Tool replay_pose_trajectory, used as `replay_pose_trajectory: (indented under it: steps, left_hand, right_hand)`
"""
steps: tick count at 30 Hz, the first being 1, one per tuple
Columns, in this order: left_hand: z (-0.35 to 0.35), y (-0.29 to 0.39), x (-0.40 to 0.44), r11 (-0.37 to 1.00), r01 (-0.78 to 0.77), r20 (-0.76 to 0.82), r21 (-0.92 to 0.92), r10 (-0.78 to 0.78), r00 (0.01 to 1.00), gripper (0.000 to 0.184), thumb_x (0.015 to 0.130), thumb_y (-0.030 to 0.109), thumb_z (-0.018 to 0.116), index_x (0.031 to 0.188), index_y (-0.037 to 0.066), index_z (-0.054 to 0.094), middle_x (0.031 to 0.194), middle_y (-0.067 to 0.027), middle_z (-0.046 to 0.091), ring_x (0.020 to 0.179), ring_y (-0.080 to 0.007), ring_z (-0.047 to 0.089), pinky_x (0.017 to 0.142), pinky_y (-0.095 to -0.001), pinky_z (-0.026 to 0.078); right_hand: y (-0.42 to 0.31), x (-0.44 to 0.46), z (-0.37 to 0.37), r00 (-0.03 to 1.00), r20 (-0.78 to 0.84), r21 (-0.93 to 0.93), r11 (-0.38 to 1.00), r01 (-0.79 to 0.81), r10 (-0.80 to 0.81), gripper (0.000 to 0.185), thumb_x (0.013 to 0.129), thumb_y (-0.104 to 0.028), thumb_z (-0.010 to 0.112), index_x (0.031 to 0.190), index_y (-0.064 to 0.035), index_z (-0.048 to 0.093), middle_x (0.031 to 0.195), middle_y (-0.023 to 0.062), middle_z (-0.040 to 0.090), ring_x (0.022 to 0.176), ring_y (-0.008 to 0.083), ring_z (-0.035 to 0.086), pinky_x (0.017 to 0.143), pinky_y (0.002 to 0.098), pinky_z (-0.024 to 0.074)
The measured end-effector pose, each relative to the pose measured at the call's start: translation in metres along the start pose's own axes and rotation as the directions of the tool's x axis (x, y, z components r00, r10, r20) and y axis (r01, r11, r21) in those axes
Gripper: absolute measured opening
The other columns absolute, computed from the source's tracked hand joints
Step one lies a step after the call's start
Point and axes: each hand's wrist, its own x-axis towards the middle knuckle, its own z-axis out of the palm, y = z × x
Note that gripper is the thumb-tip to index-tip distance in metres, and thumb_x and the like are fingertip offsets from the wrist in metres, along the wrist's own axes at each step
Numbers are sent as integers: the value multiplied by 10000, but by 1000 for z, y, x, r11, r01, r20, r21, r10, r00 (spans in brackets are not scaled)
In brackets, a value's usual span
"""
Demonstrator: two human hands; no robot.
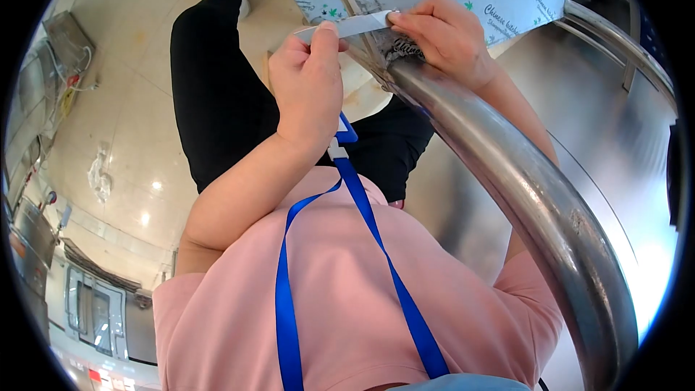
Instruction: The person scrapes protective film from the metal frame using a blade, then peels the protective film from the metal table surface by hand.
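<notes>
A flat white strip (360, 26) is stretched between my two hands, close to the corner of a board with a leaf-printed covering. My left hand (311, 80) pinches one end between thumb and fingers. The other end is in the fingertips of my right hand (449, 36), whose wrist is beside a thick curved metal tube (521, 181). Below the strip, the tube's end meets a brownish edge strip (369, 54), and dark printed lettering shows there. Whether the strip is tape or paper I cannot tell.
The leaf-printed board (499, 7) spreads ahead and to the right. Another metal rail (608, 25) curves along the right side. A crumpled clear plastic piece (100, 174) lies on the tiled floor at left. A blue lanyard (289, 304) with a badge (346, 129) hangs at my front.
</notes>
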Motion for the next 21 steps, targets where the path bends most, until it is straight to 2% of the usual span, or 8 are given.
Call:
replay_pose_trajectory:
  steps: [4, 7, 13, 21]
  left_hand:
    - [-5, -2, -10, 999, 54, 52, -3, -54, 997, 200, 839, 160, 526, 724, -1, 507, 488, 43, 364, 422, -33, 289, 414, -200, 224]
    - [-9, -15, -17, 997, 80, 117, 18, -82, 990, 205, 844, 168, 525, 724, 3, 505, 494, 42, 368, 425, -33, 288, 414, -200, 224]
    - [-5, -11, -14, 993, 109, 108, -45, -104, 989, 213, 846, 181, 529, 747, -5, 501, 501, 44, 362, 431, -36, 287, 416, -202, 217]
    - [1, -8, -3, 998, 36, 75, -50, -32, 997, 214, 836, 183, 540, 754, -11, 504, 502, 43, 356, 439, -38, 287, 419, -198, 217]
  right_hand:
    - [-4, -2, -8, 997, 75, 28, 999, 27, -29, 216, 655, -37, 654, 869, -51, 626, 734, 54, 536, 636, 202, 535, 527, 281, 435]
    - [-12, -12, -15, 989, 145, 75, 997, -12, 1, 230, 649, -44, 662, 876, -44, 625, 744, 66, 538, 642, 210, 537, 531, 299, 439]
    - [-12, -18, -6, 997, 57, 52, 997, -63, 60, 224, 655, -35, 666, 874, -34, 619, 744, 84, 541, 637, 217, 541, 516, 293, 438]
    - [-12, -11, -4, 999, -1, -39, 998, -51, 51, 196, 658, -23, 673, 845, -48, 620, 694, 64, 533, 597, 203, 536, 494, 273, 432]
